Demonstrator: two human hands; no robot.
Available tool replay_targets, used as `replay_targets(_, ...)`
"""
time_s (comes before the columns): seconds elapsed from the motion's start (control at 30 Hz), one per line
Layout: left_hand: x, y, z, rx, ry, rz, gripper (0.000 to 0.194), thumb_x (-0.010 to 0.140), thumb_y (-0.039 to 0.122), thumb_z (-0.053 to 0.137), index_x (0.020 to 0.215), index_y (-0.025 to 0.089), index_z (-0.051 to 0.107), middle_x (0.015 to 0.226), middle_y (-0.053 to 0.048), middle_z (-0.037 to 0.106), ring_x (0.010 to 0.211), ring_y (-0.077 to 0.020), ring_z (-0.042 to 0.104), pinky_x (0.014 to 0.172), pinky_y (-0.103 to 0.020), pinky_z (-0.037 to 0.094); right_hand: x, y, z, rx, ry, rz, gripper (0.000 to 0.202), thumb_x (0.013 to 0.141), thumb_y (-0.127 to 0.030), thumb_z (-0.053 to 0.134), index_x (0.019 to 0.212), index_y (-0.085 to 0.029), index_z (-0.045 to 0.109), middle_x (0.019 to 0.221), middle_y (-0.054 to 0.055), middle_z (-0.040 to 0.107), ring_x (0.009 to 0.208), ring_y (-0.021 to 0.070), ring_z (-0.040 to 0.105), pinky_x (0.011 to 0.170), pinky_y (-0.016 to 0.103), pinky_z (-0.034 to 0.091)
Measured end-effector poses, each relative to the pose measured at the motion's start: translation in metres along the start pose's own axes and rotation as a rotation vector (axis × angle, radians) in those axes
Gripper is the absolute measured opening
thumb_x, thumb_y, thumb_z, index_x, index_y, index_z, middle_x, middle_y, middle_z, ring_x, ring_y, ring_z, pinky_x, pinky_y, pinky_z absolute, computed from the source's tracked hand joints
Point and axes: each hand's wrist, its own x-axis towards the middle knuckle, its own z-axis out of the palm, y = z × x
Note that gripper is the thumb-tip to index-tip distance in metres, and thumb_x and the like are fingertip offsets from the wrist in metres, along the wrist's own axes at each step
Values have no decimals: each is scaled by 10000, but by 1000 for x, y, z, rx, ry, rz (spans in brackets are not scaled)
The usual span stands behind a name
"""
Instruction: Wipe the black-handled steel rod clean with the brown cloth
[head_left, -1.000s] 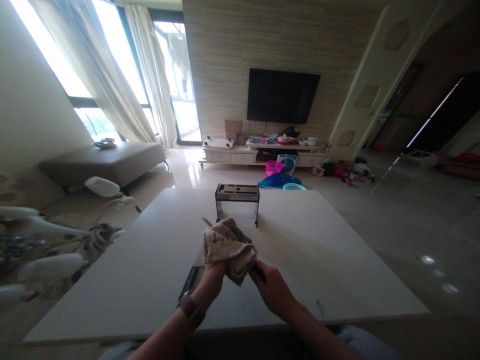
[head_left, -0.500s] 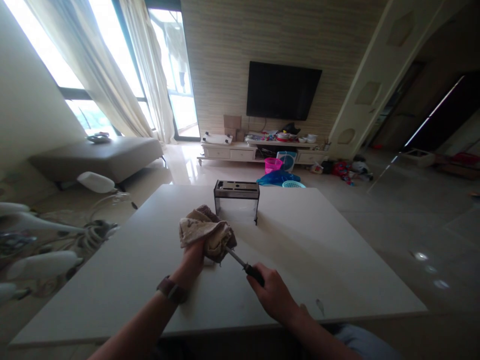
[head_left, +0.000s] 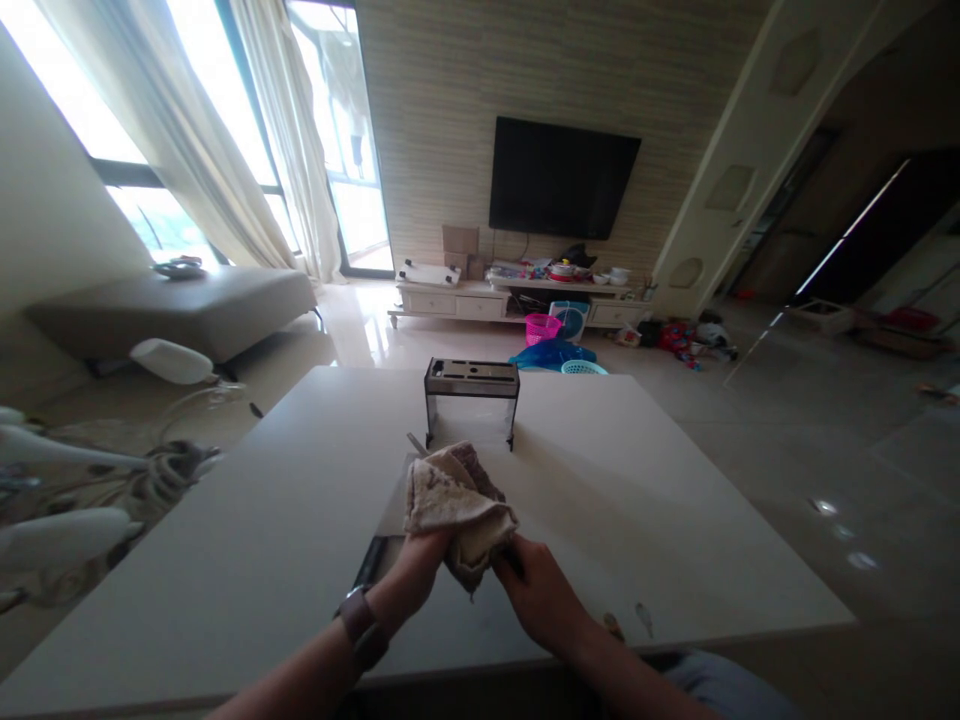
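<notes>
My left hand [head_left: 416, 580], with a watch on its wrist, is closed around a folded beige and brown cloth [head_left: 454, 495]. The cloth wraps a sharpening steel, whose thin grey tip [head_left: 416, 444] sticks out at the far side. My right hand [head_left: 540, 590] grips the steel's black handle [head_left: 511, 556] close against the cloth. Under my left hand lies a flat grey blade-like piece [head_left: 394, 500] with a dark end [head_left: 377, 558], partly hidden by hand and cloth. Just beyond the cloth stands a knife block [head_left: 472, 376] with a slotted metal top and clear sides.
The white table [head_left: 277, 500] spreads under both hands. Two small items, one a pale oval [head_left: 643, 618], lie near its front edge. A lamp with white shades [head_left: 174, 362] stands at the left. Beyond are a pink basket [head_left: 541, 328], a TV cabinet [head_left: 480, 305] and a bench [head_left: 187, 300].
My left hand and the cloth have moved right and nearer, down the steel to its handle. The steel's tip now shows past the cloth, and the flat grey piece is more exposed.
</notes>
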Motion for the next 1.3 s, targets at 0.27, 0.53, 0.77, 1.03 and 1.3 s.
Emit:
replay_targets(0.27,-3,14,7,56,-104,-63,579,647,292,875,1190,175,711,1169,-142,760,1275,-399,618,1121,-474,455,1,-2,5,71,-29,25,227,965,-314,565,910,-166,727,807,53,743,838,227,702,771,284,484)
replay_targets(0.53,-1,7,3,17,-131,-83,519,641,223,886,1130,210,713,1139,-125,765,1296,-371,609,1154,-469,430,-3,-7,5,65,-41,84,243,957,-353,569,841,-176,689,672,17,651,680,182,599,658,268,454)
replay_targets(0.77,-10,21,10,-22,-157,-14,525,618,182,884,1114,166,713,1072,-125,774,1268,-360,625,1143,-463,436,-8,-16,-5,42,-83,97,272,969,-384,540,851,-191,690,602,-2,594,631,182,589,634,274,456)
replay_targets(1.03,-15,24,9,-1,-140,-33,589,583,232,914,1137,170,722,1075,-138,778,1204,-390,663,1107,-496,475,-9,-6,2,13,-70,53,245,964,-341,559,848,-170,691,627,4,621,624,170,587,625,265,448)
replay_targets(1.3,-10,17,1,28,-142,-75,628,615,261,919,1199,174,706,1098,-131,774,1182,-366,681,1107,-501,480,-7,-7,4,6,-84,83,246,970,-340,546,884,-175,708,624,7,626,623,181,602,642,278,454)
